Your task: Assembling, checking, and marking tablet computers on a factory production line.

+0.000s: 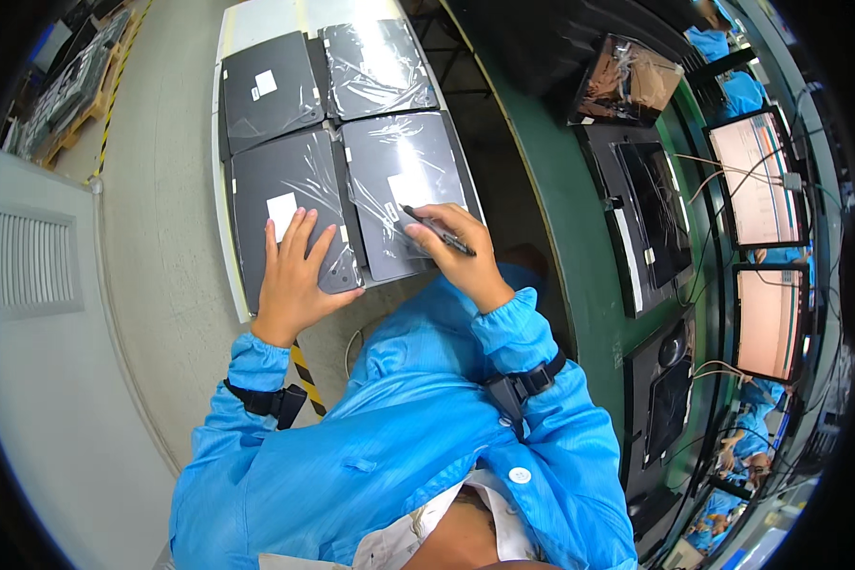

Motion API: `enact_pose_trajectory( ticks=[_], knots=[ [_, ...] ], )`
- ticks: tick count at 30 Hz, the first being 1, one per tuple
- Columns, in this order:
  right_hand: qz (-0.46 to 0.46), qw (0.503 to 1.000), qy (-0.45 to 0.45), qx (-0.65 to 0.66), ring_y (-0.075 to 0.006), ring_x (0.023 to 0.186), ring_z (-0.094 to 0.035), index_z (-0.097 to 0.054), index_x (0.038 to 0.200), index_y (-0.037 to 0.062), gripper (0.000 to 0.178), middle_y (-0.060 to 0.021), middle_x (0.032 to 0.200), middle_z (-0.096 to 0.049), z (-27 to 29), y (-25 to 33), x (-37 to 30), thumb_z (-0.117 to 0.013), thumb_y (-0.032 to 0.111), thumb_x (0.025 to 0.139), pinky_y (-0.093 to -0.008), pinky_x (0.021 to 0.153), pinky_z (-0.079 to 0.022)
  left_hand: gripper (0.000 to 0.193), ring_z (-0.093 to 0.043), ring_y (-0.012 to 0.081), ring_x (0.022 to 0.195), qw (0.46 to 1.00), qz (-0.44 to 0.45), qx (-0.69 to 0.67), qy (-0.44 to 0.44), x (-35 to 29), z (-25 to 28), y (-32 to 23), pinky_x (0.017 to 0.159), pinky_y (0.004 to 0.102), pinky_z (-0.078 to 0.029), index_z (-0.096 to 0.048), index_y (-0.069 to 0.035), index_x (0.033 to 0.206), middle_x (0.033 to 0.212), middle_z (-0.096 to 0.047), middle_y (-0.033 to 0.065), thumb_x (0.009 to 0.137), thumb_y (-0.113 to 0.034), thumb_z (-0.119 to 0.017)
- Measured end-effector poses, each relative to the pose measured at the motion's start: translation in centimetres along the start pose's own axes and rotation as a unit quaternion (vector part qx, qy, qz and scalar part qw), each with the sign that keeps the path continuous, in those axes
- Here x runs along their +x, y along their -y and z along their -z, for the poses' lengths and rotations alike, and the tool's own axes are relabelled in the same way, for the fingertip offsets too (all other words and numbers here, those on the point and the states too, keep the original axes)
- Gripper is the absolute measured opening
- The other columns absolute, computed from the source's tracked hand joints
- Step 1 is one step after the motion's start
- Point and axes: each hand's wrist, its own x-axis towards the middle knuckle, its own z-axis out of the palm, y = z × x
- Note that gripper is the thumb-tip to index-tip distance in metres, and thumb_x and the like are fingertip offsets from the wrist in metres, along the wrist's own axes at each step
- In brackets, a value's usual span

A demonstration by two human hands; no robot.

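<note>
My left hand (pixel 294 275) lies flat, fingers spread, on a dark grey flat device wrapped in clear plastic (pixel 285 190), near its white label. My right hand (pixel 461 252) grips a black pen (pixel 437 231) and rests on the neighbouring wrapped grey device (pixel 399 171), with the pen tip close to that device's white label. Both devices lie side by side on a white cart top (pixel 220 228). I wear blue sleeves with black wrist straps.
Two more wrapped grey devices (pixel 268 90) (pixel 375 65) lie farther back on the cart. To the right runs a green workbench (pixel 579 275) with a dark device, lit screens (pixel 758 176) and cables. Grey floor with yellow-black tape (pixel 304 375) lies left.
</note>
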Motion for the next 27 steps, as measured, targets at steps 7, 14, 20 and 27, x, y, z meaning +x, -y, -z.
enact_pose_trajectory(
  ticks=[7,14,20,27],
  knots=[
    [-0.167,0.984,0.048,0.048,-0.0135,0.077,-0.067,-0.070,0.096,-0.0011,0.012,-0.0081,0.085,-0.071,-1.5,-1.5,-0.2,-0.071,0.010,0.090,-0.0278,0.070,-0.053,0.095,-0.032,0.0382,0.149,1.000,0.003,-0.001,0.008,0.1,0.1,0.3,0.123,0.0661,-0.012,-0.059,-0.005,0.138,0.151,-0.044,0.0224,0.063,-0.054,-0.091],
    [-0.078,0.997,0.029,0.001,-0.0131,0.075,-0.067,-0.070,0.095,-0.0024,0.013,-0.0092,0.084,-0.069,-2.0,-1.5,-0.1,-0.072,0.010,0.091,-0.0282,0.068,-0.053,0.095,-0.035,0.0373,0.149,0.996,-0.018,-0.075,-0.050,-0.5,1.4,1.4,0.124,0.0636,-0.012,-0.051,-0.008,0.145,0.155,-0.042,0.0206,0.068,-0.047,-0.091],
    [0.051,0.999,0.010,0.005,-0.0256,0.075,-0.064,-0.070,0.103,0.0015,0.013,-0.0112,0.081,-0.066,-5.1,1.0,0.5,-0.069,0.003,0.090,-0.0367,0.070,-0.049,0.095,-0.034,0.0405,0.148,0.967,0.175,-0.102,-0.152,-5.1,0.6,5.5,0.124,0.0564,-0.021,-0.036,-0.002,0.154,0.157,-0.038,0.0224,0.078,-0.029,-0.085],
    [0.064,0.982,0.169,0.063,-0.0246,0.076,-0.065,-0.073,0.104,0.0033,0.014,-0.0103,0.083,-0.068,-11.8,3.9,2.3,-0.069,0.008,0.091,-0.0346,0.075,-0.050,0.101,-0.038,0.0422,0.144,0.971,0.170,-0.085,-0.147,-5.8,-1.1,6.2,0.117,0.0511,-0.034,-0.031,0.000,0.158,0.159,-0.033,0.0245,0.076,-0.029,-0.084]
  ],
)
